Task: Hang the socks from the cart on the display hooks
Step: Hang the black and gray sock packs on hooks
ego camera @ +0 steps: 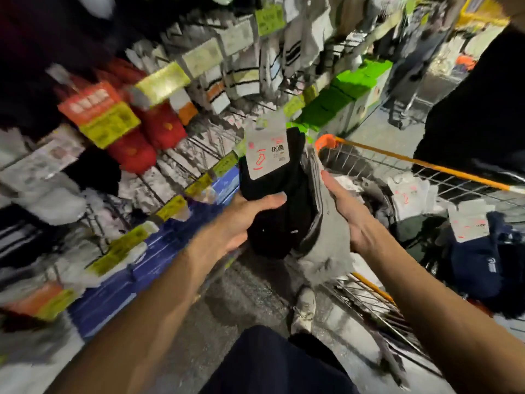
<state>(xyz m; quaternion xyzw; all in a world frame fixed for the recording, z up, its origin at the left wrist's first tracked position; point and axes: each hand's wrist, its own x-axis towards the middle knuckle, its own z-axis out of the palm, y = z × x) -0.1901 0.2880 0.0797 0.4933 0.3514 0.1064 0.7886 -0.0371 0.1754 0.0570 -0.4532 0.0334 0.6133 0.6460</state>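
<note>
— What was seen at the left?
— A blurred display rack (pixel 199 149), crowded with red socks (pixel 147 137) and yellow tags (pixel 110 127).
— And the hands?
— Black socks (pixel 278 200) were gripped by the left hand (pixel 241 220), grey socks (pixel 326 243) by the right hand (pixel 349 211), between rack and cart (pixel 426 164).
— At the right?
— More packs (pixel 477 268) were seen in the cart, a dark-clothed person (pixel 483 109) beyond it.

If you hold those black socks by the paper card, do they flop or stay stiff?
Probably floppy: the black socks are soft cloth, bulging round the left hand gripping them. Likely light, since one hand holds them up. The card looks stiffer, standing flat above them.
</note>
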